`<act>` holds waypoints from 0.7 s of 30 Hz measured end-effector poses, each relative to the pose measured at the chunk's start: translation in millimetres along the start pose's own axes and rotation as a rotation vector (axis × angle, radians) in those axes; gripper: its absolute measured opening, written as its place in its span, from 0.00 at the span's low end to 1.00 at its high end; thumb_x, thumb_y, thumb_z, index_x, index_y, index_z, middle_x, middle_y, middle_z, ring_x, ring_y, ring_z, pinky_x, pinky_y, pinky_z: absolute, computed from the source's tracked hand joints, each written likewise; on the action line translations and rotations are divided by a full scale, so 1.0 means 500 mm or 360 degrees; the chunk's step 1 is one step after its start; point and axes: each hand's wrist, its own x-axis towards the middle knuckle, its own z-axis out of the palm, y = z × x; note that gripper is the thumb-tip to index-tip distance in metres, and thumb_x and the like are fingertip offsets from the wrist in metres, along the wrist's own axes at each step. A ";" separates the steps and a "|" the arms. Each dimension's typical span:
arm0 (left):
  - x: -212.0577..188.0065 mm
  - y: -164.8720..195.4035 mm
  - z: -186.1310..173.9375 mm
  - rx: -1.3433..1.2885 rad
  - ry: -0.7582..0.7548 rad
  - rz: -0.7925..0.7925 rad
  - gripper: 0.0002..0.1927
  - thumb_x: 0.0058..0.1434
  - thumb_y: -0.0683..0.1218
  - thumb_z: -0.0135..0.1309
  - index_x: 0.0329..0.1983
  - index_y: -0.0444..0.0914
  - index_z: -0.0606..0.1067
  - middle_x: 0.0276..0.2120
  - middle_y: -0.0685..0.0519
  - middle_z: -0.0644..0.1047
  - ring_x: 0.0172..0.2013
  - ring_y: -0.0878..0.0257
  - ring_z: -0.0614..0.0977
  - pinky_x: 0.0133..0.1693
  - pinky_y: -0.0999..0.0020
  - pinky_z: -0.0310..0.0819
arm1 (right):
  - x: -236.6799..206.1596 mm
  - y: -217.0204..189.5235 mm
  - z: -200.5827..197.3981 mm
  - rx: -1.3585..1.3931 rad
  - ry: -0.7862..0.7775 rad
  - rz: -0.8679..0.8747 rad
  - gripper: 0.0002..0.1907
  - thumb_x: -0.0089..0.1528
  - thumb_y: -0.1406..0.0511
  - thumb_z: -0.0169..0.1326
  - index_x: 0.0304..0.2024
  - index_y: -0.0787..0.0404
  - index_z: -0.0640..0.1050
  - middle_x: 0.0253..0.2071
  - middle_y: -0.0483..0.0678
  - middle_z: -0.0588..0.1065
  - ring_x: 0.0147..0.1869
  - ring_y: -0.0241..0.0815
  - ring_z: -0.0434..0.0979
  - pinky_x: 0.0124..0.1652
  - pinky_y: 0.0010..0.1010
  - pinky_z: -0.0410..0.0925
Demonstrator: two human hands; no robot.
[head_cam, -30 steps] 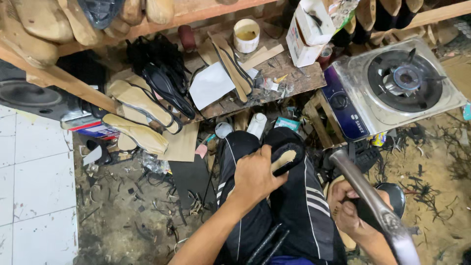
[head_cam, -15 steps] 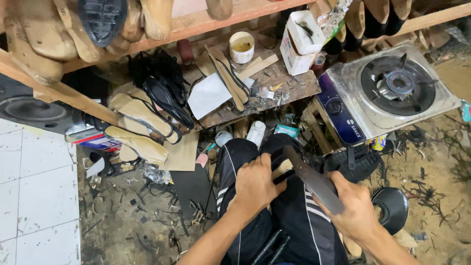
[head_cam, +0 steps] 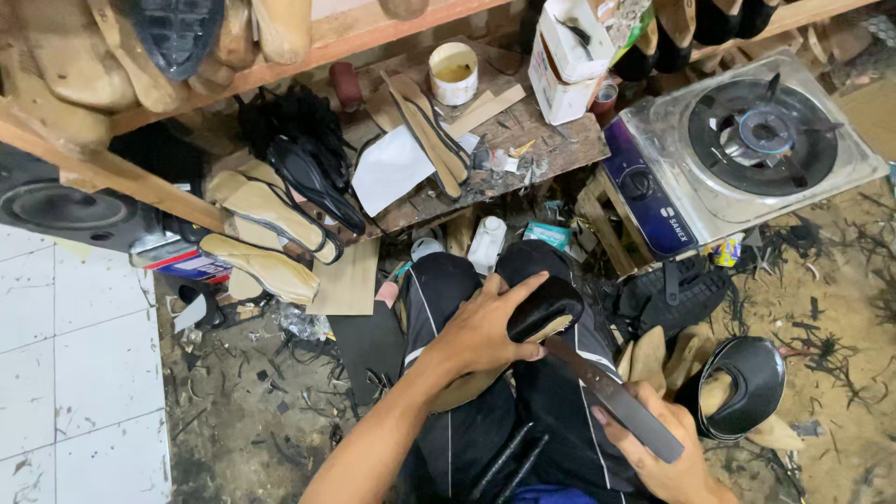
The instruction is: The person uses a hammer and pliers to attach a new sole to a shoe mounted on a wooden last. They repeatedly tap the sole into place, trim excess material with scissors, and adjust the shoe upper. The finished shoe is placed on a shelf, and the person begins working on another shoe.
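The person's right hand (head_cam: pixel 667 457) is closed round the near end of a long flat metal file (head_cam: pixel 611 397), its far end touching the underside of a black shoe (head_cam: pixel 543 310). The left hand (head_cam: pixel 481 327) has its grip clamped over the shoe, pressing it against the knee. The shoe looks light and stiff at the sole, softer above, so it is best held across the upper as it is now. The file looks rigid and heavy for its size, and likely rough along its face.

Beyond the knees, the dirt floor (head_cam: pixel 252 420) is littered with dark trimmings. Farther off, a low wooden tabletop (head_cam: pixel 551 149) carries soles, scraps and a small pot (head_cam: pixel 454 72). A gas stove (head_cam: pixel 747 140) stands to its right.
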 end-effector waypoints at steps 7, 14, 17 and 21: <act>0.056 0.078 0.062 0.0633 0.0257 -0.0091 0.52 0.47 0.51 0.70 0.75 0.55 0.57 0.55 0.39 0.65 0.51 0.42 0.69 0.49 0.43 0.63 | 0.022 -0.029 -0.049 0.1063 0.0420 -0.0267 0.13 0.63 0.64 0.58 0.46 0.61 0.72 0.32 0.47 0.74 0.34 0.31 0.75 0.37 0.24 0.70; 0.083 0.111 0.069 0.0690 0.0197 -0.0137 0.53 0.47 0.52 0.70 0.75 0.57 0.55 0.53 0.40 0.64 0.50 0.42 0.68 0.50 0.44 0.63 | 0.071 -0.005 -0.074 0.0189 0.0142 0.0431 0.12 0.58 0.65 0.60 0.41 0.65 0.79 0.21 0.49 0.72 0.24 0.37 0.69 0.26 0.29 0.65; 0.080 0.115 0.075 0.0746 0.0191 -0.0152 0.52 0.49 0.51 0.69 0.75 0.56 0.54 0.53 0.39 0.64 0.50 0.43 0.68 0.49 0.46 0.63 | 0.062 0.016 -0.068 0.0515 0.0387 0.0148 0.10 0.67 0.63 0.53 0.35 0.64 0.76 0.22 0.46 0.73 0.24 0.35 0.71 0.27 0.27 0.65; 0.081 0.110 0.084 0.0745 0.0207 -0.0147 0.54 0.47 0.51 0.70 0.76 0.55 0.54 0.54 0.40 0.64 0.52 0.43 0.67 0.50 0.46 0.63 | 0.060 0.037 -0.051 0.0268 0.0160 0.0498 0.10 0.68 0.63 0.54 0.47 0.63 0.76 0.16 0.50 0.71 0.18 0.40 0.70 0.22 0.30 0.64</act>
